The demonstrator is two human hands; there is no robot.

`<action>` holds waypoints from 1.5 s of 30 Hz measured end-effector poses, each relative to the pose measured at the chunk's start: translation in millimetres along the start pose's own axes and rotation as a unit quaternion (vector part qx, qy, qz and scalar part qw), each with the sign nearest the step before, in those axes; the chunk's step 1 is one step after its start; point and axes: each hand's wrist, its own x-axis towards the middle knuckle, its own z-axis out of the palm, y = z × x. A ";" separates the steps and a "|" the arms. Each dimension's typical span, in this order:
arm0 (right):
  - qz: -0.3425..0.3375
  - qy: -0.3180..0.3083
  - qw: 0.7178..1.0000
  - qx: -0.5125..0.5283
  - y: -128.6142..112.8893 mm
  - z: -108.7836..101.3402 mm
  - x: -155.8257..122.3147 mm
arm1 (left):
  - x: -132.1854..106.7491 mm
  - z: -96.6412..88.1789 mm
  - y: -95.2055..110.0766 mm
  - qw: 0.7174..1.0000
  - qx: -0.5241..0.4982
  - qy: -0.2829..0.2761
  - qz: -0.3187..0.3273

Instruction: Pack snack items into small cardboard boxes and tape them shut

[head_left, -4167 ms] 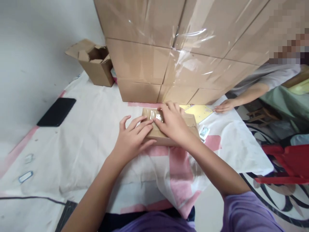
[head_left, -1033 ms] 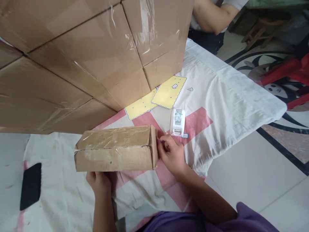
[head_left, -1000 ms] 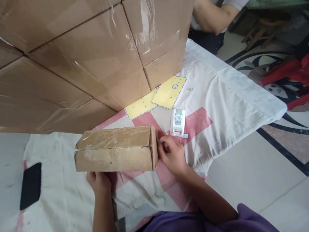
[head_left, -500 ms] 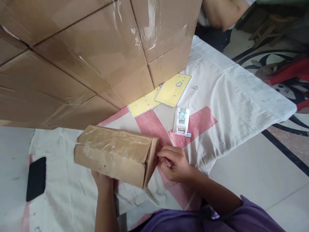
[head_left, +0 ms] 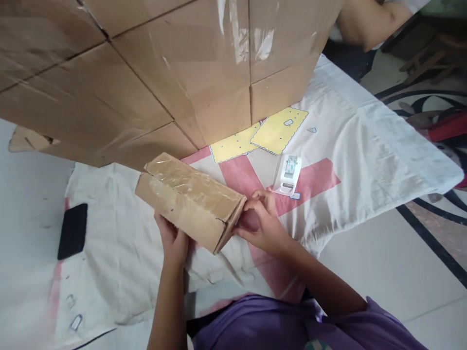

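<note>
A small brown cardboard box (head_left: 189, 199), wrapped in clear tape, is held tilted above the white and pink cloth (head_left: 120, 243). My left hand (head_left: 174, 240) grips it from underneath, fingers curled round its near side. My right hand (head_left: 260, 224) is at the box's right end, fingers bent and pressed against the end flap. A white tape dispenser (head_left: 289, 174) lies on the cloth just beyond my right hand.
A tall stack of taped cardboard cartons (head_left: 175, 68) stands right behind the box. Two yellow sheets (head_left: 255, 138) lie at its foot. A black flat object (head_left: 72, 231) lies at left. Another person's arm (head_left: 368, 24) shows at top right. Tiled floor (head_left: 383, 272) lies at right.
The box has been lifted and turned, its right end swinging toward me and downward. My right hand has stayed at that end. The camera has shifted, so the cartons fill more of the view.
</note>
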 end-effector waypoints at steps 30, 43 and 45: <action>-0.120 -0.134 0.983 0.046 -2.6 3.8 1.6 | -63.6 36.1 52.5 0.945 0.087 0.086 0.304; -0.123 -0.120 0.982 0.080 6.2 7.6 0.9 | -77.0 59.5 39.1 0.976 0.007 0.112 0.186; -0.127 -0.118 0.982 0.081 6.3 7.7 1.9 | -74.9 59.2 35.1 0.977 0.000 0.110 0.183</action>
